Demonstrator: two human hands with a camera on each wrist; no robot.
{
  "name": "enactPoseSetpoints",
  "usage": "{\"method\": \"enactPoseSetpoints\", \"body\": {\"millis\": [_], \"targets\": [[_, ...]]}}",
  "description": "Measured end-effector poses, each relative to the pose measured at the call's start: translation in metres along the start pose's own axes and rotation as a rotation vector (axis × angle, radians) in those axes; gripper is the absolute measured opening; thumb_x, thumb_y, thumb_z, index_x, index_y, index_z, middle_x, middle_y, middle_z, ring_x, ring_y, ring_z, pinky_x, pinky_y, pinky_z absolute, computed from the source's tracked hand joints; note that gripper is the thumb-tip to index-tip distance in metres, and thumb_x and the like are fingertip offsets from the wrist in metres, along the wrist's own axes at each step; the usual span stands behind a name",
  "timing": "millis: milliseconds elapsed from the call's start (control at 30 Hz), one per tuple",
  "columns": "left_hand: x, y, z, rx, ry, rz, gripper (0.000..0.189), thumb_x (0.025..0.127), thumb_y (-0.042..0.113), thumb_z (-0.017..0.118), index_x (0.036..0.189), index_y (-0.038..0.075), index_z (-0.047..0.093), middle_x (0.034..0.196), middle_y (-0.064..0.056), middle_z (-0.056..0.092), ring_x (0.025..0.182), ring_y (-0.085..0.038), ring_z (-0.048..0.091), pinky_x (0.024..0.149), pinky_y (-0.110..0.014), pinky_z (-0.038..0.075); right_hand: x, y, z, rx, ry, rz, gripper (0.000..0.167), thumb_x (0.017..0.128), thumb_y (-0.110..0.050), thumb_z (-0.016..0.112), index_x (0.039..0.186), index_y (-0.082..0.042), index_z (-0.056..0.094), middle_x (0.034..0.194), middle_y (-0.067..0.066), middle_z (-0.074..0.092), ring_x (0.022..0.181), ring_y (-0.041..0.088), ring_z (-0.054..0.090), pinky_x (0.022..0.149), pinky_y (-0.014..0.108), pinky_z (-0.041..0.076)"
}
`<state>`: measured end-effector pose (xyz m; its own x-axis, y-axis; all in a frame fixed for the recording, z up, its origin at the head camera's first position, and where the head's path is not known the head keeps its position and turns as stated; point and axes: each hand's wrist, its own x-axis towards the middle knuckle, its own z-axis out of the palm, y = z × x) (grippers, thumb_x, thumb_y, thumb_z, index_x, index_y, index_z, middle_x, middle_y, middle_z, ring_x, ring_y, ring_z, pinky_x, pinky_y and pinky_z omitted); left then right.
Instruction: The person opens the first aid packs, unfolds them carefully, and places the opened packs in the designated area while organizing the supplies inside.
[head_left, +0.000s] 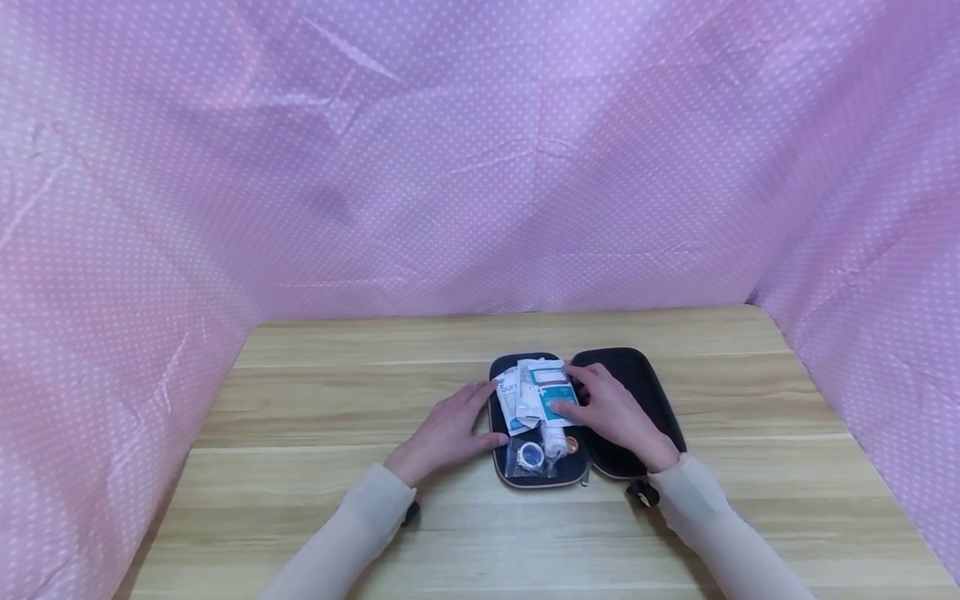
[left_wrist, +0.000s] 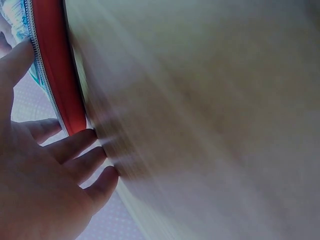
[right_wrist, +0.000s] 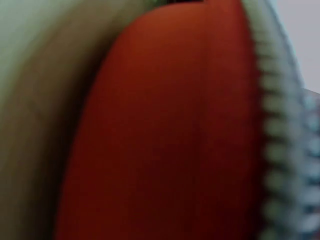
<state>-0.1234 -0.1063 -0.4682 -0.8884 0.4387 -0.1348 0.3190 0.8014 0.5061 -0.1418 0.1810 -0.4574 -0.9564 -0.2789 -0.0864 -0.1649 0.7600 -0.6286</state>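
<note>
A small zippered case [head_left: 540, 481], black inside with a red outer shell, lies unfolded on the table. White and teal sachets [head_left: 553, 398] are piled in its left half. My right hand [head_left: 618, 412] reaches across the hinge, its spread thumb and forefinger touching the upper sachets. Along the case's left side rests my left hand [head_left: 453, 429], fingers extended and thumb at the rim. In the left wrist view, the left fingertips meet the case's red side [left_wrist: 55, 65] below the zipper. The right wrist view shows only blurred red shell [right_wrist: 150, 130] and zipper teeth; the right fingers are hidden there.
Below the sachets sit a white roll [head_left: 555, 442], a round blue-faced item [head_left: 530, 456] in a clear bag and a small orange round piece [head_left: 572, 445]. The case's black right half [head_left: 637, 375] lies flat. A pink dotted curtain [head_left: 480, 167] surrounds the wooden table [head_left: 337, 375].
</note>
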Motion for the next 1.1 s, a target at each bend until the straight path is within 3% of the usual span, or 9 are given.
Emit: {"method": "enactPoseSetpoints", "body": {"millis": [200, 333, 433, 600, 767, 933, 1100], "targets": [[0.0, -0.001, 0.001, -0.001, -0.001, 0.005, 0.09, 0.093, 0.057, 0.07, 0.163, 0.014, 0.034, 0.163, -0.016, 0.037, 0.15, -0.035, 0.035, 0.12, -0.057, 0.031, 0.0, 0.006, 0.001, -0.005, -0.014, 0.033, 0.082, 0.094, -0.048, 0.075, 0.156, -0.004, 0.043, 0.122, 0.016, 0.056, 0.094, 0.024, 0.055, 0.074, 0.035, 0.049], [0.0, 0.0, 0.0, -0.007, -0.002, 0.003, 0.091, 0.092, 0.056, 0.072, 0.163, 0.013, 0.034, 0.164, -0.016, 0.036, 0.151, -0.036, 0.034, 0.12, -0.057, 0.031, -0.002, 0.012, -0.001, 0.003, -0.021, 0.031, 0.078, 0.097, -0.041, 0.073, 0.157, -0.004, 0.04, 0.129, 0.02, 0.058, 0.105, 0.029, 0.056, 0.086, 0.044, 0.053], [0.0, 0.0, -0.001, -0.011, -0.004, -0.002, 0.091, 0.092, 0.056, 0.072, 0.163, 0.013, 0.034, 0.164, -0.015, 0.036, 0.151, -0.036, 0.033, 0.121, -0.057, 0.03, -0.004, 0.015, -0.002, 0.007, 0.009, 0.002, 0.07, 0.098, -0.034, 0.073, 0.156, -0.006, 0.044, 0.133, 0.021, 0.06, 0.108, 0.03, 0.057, 0.092, 0.049, 0.052], [0.001, -0.001, -0.001, -0.011, -0.007, 0.0, 0.091, 0.092, 0.055, 0.073, 0.163, 0.013, 0.034, 0.164, -0.015, 0.036, 0.152, -0.036, 0.032, 0.121, -0.057, 0.03, -0.009, 0.018, -0.004, 0.008, 0.099, -0.036, 0.052, 0.099, -0.02, 0.072, 0.146, -0.007, 0.057, 0.124, 0.018, 0.062, 0.098, 0.026, 0.058, 0.086, 0.047, 0.054], [0.001, -0.002, -0.001, -0.011, -0.013, -0.007, 0.092, 0.092, 0.057, 0.072, 0.164, 0.014, 0.031, 0.166, -0.013, 0.034, 0.153, -0.035, 0.03, 0.122, -0.056, 0.029, -0.017, 0.024, -0.009, 0.059, 0.158, -0.055, 0.038, 0.1, -0.015, 0.07, 0.137, -0.005, 0.065, 0.129, 0.019, 0.063, 0.104, 0.029, 0.06, 0.092, 0.051, 0.054], [0.002, -0.003, 0.0, -0.012, -0.007, 0.006, 0.092, 0.092, 0.056, 0.072, 0.164, 0.014, 0.032, 0.166, -0.014, 0.034, 0.152, -0.036, 0.03, 0.121, -0.056, 0.029, -0.025, 0.03, -0.017, 0.091, 0.202, -0.078, 0.031, 0.103, -0.012, 0.065, 0.133, -0.006, 0.069, 0.128, 0.018, 0.066, 0.101, 0.029, 0.06, 0.087, 0.046, 0.054], [0.002, -0.003, -0.001, -0.012, -0.014, -0.001, 0.093, 0.092, 0.056, 0.072, 0.164, 0.014, 0.031, 0.166, -0.014, 0.034, 0.152, -0.036, 0.03, 0.122, -0.056, 0.029, -0.032, 0.034, -0.027, 0.119, 0.221, -0.072, 0.03, 0.105, -0.008, 0.059, 0.133, -0.004, 0.068, 0.131, 0.021, 0.065, 0.103, 0.033, 0.059, 0.089, 0.05, 0.053]]}}
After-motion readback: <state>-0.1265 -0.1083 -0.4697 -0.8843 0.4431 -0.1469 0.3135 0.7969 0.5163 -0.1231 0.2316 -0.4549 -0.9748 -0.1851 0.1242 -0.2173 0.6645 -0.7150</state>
